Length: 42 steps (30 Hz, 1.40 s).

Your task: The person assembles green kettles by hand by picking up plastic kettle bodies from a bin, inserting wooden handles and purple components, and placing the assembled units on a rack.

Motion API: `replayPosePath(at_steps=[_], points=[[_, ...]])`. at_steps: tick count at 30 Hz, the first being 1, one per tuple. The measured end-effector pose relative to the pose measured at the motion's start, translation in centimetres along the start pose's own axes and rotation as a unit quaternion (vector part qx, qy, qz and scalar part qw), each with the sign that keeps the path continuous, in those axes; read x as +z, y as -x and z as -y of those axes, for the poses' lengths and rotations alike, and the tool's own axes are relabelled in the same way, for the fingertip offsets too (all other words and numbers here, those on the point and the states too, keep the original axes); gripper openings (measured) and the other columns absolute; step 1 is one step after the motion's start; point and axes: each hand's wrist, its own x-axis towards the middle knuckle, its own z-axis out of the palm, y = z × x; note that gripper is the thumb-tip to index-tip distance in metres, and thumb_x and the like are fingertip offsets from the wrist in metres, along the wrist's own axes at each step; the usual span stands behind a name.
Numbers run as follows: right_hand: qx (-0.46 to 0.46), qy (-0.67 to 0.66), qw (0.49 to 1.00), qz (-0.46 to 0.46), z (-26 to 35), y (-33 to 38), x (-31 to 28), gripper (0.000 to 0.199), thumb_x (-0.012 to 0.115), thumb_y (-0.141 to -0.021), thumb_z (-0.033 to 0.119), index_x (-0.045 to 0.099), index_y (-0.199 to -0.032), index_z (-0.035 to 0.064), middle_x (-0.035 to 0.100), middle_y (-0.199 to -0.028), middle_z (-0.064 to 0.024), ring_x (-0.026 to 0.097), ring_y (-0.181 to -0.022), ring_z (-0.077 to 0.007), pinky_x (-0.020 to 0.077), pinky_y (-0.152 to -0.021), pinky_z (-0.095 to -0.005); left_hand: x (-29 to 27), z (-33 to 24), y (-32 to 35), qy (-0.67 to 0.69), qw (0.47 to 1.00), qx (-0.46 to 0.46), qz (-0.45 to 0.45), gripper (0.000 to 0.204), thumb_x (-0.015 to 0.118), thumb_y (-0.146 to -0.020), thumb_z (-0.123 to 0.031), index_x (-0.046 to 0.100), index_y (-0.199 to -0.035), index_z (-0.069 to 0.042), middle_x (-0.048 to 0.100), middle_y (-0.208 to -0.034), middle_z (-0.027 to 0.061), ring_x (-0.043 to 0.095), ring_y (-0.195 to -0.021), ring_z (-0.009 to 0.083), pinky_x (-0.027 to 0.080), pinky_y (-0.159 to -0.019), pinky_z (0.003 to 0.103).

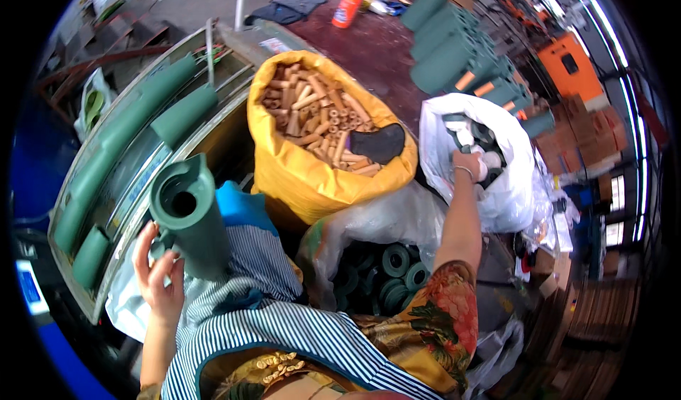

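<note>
A dark green plastic jug (pixel 186 212) with a spout and a round opening stands nearly upright at my left, against the striped cloth over my lap. My left hand (pixel 160 276) is at its handle, fingers curled about it. My right arm stretches forward to an open white plastic bag (pixel 523 180). Inside the bag, my right hand (pixel 466 163) is among white and dark green small parts (pixel 491 160); its fingertips are hidden. Between the hands stands a yellow sack (pixel 284 176) full of short tan tubes (pixel 312 106), with a black piece (pixel 379 143) on top.
A clear plastic bag (pixel 355 219) of dark green rings (pixel 396 259) lies before me. On the left, a long metal-edged tray (pixel 89 302) holds green jug bodies (pixel 186 115). Several green jugs (pixel 448 52), an orange-red can (pixel 351 3) and cartons (pixel 578 134) are farther off.
</note>
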Motion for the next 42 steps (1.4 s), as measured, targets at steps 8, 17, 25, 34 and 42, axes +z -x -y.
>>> replayPosePath(at_steps=[8, 17, 25, 34, 42], points=[[-0.317, -0.481, 0.806, 0.138, 1.5, 18.0, -10.0, 0.061, 0.072, -0.086, 0.019, 0.046, -0.139, 0.0023, 0.060, -0.124, -0.0143, 0.062, -0.109, -0.0267, 0.0501, -0.094, -0.0388, 0.5, -0.8, -1.4, 0.126, 0.972, -0.197, 0.002, 0.037, 0.085, -0.075, -0.014, 0.062, -0.100, -0.002, 0.059, -0.078, 0.0080, 0.059, -0.068, 0.0189, 0.048, -0.064, 0.029], [-0.652, -0.444, 0.606, 0.104, 9.1, 47.0, -16.5, 0.064, 0.071, -0.086, 0.048, 0.056, -0.122, -0.0024, 0.056, -0.122, -0.0201, 0.055, -0.107, -0.0366, 0.0425, -0.097, -0.0454, 0.6, 0.4, -0.7, 0.078, 0.994, -0.068, -0.034, 0.029, 0.084, -0.073, -0.019, 0.062, -0.086, -0.005, 0.062, -0.076, 0.0110, 0.064, -0.067, 0.0289, 0.051, -0.061, 0.036], [-0.863, -0.222, 0.416, 0.181, 11.8, 45.9, -25.1, 0.067, 0.080, -0.076, 0.037, 0.058, -0.132, 0.0078, 0.054, -0.130, -0.0171, 0.055, -0.114, -0.0386, 0.0436, -0.100, -0.0467, -0.9, 2.6, 0.5, 0.107, 0.992, 0.009, -0.059, 0.028, 0.082, -0.073, -0.023, 0.060, -0.081, -0.008, 0.056, -0.067, 0.0061, 0.058, -0.060, 0.0231, 0.046, -0.053, 0.034], [-0.925, -0.067, 0.327, 0.180, 14.5, 46.5, -27.1, 0.082, 0.079, -0.064, 0.005, 0.052, -0.140, 0.0135, 0.054, -0.135, -0.0172, 0.058, -0.116, -0.0356, 0.0503, -0.096, -0.0422, -0.5, 3.5, 1.3, 0.125, 0.990, 0.011, -0.065, 0.031, 0.082, -0.070, -0.027, 0.058, -0.079, -0.010, 0.056, -0.068, 0.0056, 0.059, -0.061, 0.0234, 0.046, -0.055, 0.035], [-0.886, -0.061, 0.444, 0.124, 12.7, 46.9, -26.0, 0.081, 0.073, -0.079, 0.049, 0.050, -0.142, 0.0038, 0.067, -0.100, -0.0139, 0.067, -0.082, -0.0278, 0.0550, -0.073, -0.0355, 0.2, 3.4, 1.6, 0.125, 0.990, -0.001, -0.073, 0.032, 0.083, -0.068, -0.027, 0.058, -0.079, -0.010, 0.056, -0.068, 0.0052, 0.058, -0.061, 0.0226, 0.045, -0.054, 0.035]])
